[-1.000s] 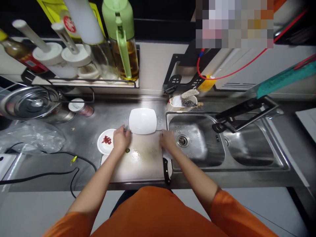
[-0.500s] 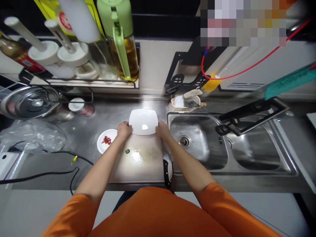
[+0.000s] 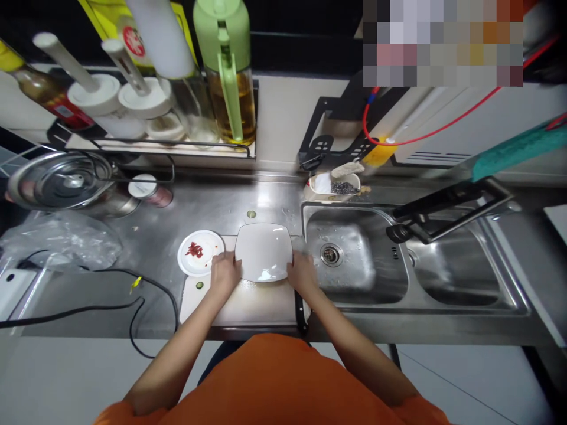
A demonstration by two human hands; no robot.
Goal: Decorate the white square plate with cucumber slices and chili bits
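A white square plate (image 3: 263, 251) is gripped at its two sides by my hands, over the cutting board (image 3: 266, 308). My left hand (image 3: 225, 273) is closed on the plate's left edge and my right hand (image 3: 303, 273) on its right edge. Left of the plate, a round white dish (image 3: 212, 243) holds small chopped red pieces (image 3: 195, 250). A green slice (image 3: 199, 285) lies on the board's left part, and another green slice (image 3: 251, 214) is on the counter behind the plate. The knife (image 3: 302, 313) is partly hidden beside my right forearm.
To the right is a double steel sink (image 3: 341, 277) with a dark faucet (image 3: 434, 212). A sponge holder (image 3: 333, 186) stands behind it. A lidded pot (image 3: 66, 183), a plastic bag (image 3: 62, 242) and a black cable (image 3: 88, 306) are on the left. A rack holds an oil bottle (image 3: 230, 100).
My hands have brought the white square plate closer to my body, over the board. A green slice now shows on the counter behind it.
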